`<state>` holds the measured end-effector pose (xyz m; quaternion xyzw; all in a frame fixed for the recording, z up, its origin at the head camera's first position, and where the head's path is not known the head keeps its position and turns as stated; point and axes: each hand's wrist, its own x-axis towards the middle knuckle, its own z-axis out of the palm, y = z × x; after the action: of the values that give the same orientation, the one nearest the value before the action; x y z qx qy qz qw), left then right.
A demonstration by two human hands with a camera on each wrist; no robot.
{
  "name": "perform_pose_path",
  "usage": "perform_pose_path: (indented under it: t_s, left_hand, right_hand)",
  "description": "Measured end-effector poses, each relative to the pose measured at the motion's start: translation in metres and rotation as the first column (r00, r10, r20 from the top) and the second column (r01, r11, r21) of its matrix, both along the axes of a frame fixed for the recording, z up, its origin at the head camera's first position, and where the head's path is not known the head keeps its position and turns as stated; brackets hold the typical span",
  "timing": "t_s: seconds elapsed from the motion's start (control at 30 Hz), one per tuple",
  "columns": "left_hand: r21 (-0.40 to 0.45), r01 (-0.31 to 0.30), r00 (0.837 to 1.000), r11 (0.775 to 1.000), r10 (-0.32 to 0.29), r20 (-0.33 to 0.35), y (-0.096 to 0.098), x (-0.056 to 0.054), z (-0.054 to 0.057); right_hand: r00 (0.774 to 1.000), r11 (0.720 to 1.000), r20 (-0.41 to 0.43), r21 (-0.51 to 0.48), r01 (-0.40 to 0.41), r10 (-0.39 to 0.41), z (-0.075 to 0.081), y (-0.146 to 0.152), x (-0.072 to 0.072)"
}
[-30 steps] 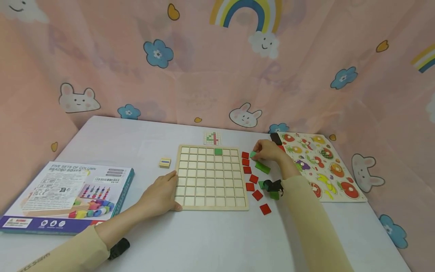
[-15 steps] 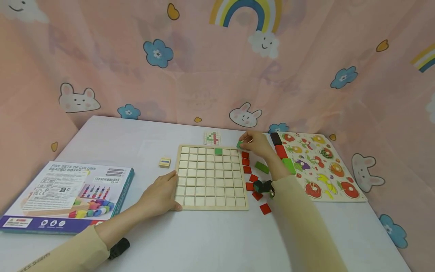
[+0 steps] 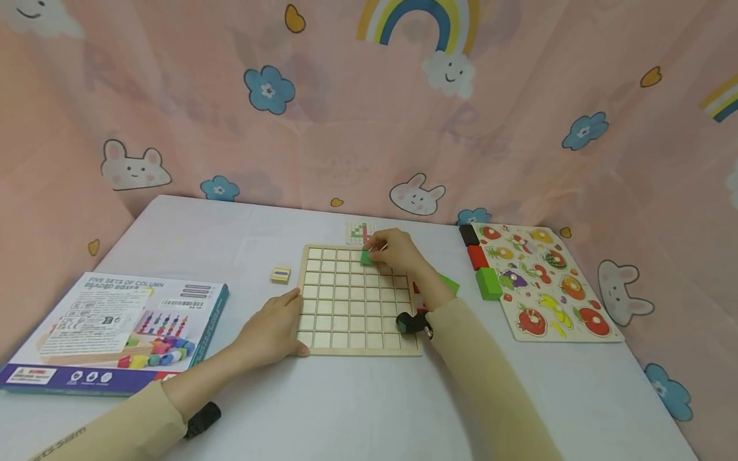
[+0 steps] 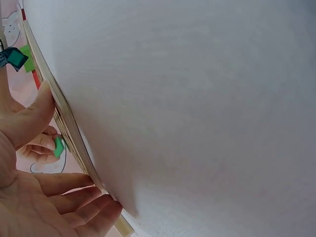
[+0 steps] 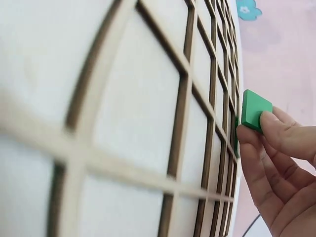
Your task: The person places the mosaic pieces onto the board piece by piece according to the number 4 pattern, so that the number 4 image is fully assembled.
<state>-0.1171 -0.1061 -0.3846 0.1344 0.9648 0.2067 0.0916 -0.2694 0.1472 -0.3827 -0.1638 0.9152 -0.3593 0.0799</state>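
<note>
My right hand pinches a small green square tile between thumb and fingers, over the far row of a wooden grid board. In the right wrist view the held tile is tilted, close above the board's surface. A sliver of another green tile shows set in the grid behind the fingertips. My left hand lies along the board's left edge, fingers extended and thumb near the front corner. From the left wrist, the fingers touch the board's side.
Beyond the board lies a small pattern card. Red and green pieces right of it are partly hidden by my right arm. A fruit puzzle board and black, red and green blocks lie farther right. Left are a yellowish block and a boxed set.
My right hand has carried the green tile leftward from the loose pieces to over the board's far row. The left hand has stayed at the board's edge.
</note>
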Motion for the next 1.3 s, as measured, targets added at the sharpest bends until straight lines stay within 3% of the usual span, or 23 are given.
perform_pose_path:
  t_s: [0.93,1.07,1.3]
  left_hand:
    - [0.000,-0.006,1.000,1.000,0.006,0.002,0.001,0.000,-0.001]
    - [0.003,-0.007,1.000,1.000,0.007,0.001,0.001,0.000,-0.001]
    - [-0.003,-0.003,1.000,1.000,0.003,-0.006,0.001,0.001,0.000]
  right_hand:
    - [0.997,0.988,-0.019,0.136,-0.074,0.078,-0.004,-0.021,0.006]
    - [0.996,0.989,-0.035,0.125,-0.082,0.087,-0.001,-0.011,0.004]
    - [0.999,0.990,-0.030,0.138,-0.007,0.011,0.014,0.038,-0.002]
